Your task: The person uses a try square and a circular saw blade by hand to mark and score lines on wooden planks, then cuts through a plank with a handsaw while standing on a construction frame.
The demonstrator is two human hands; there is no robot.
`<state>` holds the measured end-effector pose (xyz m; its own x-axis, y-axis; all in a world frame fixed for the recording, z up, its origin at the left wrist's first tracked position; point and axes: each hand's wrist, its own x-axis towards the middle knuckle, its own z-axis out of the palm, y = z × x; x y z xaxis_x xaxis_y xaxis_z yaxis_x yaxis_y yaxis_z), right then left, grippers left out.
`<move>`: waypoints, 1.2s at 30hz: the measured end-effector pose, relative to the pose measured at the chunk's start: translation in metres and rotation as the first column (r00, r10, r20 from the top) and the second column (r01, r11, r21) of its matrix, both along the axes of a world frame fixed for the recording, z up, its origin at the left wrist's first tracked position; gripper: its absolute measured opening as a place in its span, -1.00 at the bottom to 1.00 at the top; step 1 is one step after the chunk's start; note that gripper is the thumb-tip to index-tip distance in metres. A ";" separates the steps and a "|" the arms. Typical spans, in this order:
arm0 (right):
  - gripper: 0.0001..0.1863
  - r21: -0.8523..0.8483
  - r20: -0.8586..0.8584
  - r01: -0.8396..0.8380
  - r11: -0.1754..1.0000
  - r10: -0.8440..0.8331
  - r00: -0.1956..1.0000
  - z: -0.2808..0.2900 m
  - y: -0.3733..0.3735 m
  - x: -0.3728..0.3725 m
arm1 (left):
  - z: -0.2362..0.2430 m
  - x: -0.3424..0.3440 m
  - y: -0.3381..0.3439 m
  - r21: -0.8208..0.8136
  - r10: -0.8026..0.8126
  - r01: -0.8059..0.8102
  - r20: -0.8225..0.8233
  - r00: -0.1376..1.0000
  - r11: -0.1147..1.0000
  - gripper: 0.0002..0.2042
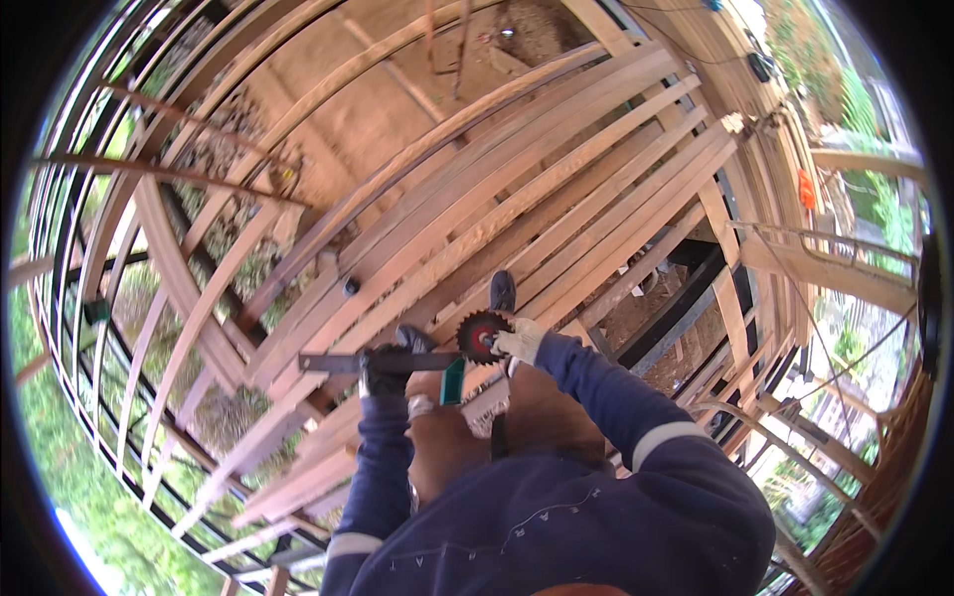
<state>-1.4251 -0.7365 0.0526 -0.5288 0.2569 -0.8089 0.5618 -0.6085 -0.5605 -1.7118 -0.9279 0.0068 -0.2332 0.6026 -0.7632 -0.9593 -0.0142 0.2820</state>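
My left hand (386, 371), in a dark glove, is closed around a long dark bar-shaped tool (331, 364) held crosswise above my legs. A green flat piece (453, 381) hangs at the tool's right end; what kind of tool it is I cannot tell. Just right of that end is a round toothed saw blade (471, 343), black at the rim and red toward the middle. My right hand (520, 342), in a pale glove, closes at the blade's hub. Its fingertips are partly hidden, and whether the blade is joined to the tool is unclear.
Beneath me, long wooden boards (586, 164) lie side by side on beams with gaps between them. My dark shoes (503, 290) rest on them. A small dark object (351, 286) sits on a board. Bare earth (323, 94) shows below, and a dark steel beam (676, 303) runs at right.
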 end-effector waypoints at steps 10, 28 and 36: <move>-0.56 0.393 0.543 -0.844 0.365 0.648 0.534 -0.321 0.155 -0.015 | -0.196 -0.013 0.057 -0.222 -0.478 0.452 -0.642 0.600 0.864 -0.70; -0.36 0.470 0.607 -0.871 0.142 0.665 0.436 -0.472 0.227 -0.040 | -0.151 -0.039 0.182 -0.155 -0.354 0.587 -0.903 0.242 0.795 -0.42; -0.47 0.424 0.598 -0.878 0.220 0.660 0.454 -0.458 0.227 -0.043 | -0.157 -0.046 0.178 -0.085 -0.274 0.545 -0.921 0.275 0.834 -0.35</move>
